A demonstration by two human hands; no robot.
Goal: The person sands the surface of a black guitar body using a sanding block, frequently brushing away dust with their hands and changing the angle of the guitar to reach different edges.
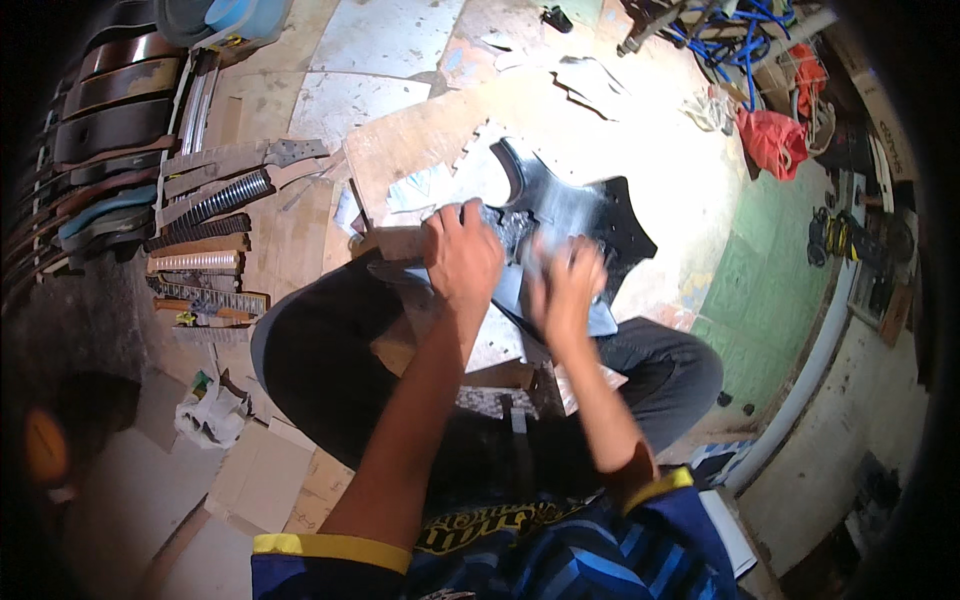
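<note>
A glossy black guitar body [590, 205] with pointed horns lies across my lap and the pale board in front of me. My left hand [465, 250] grips its left side with fingers curled over the edge. On the near right part of the body is my right hand [570, 285], its fingers bent and smeared by motion. Whether anything lies under that palm cannot be made out. Whitish, wet-looking patches show on the black surface between the hands. The body's near portion is partly hidden by both hands and forearms.
Guitar necks [225, 200] lie on the floor at left, beside a rack of curved guitar bodies [115, 125]. A blue tub [245, 20] stands far left. Far right are a red bag [772, 143] and tangled blue cords [745, 50]. Cardboard [262, 475] lies near left.
</note>
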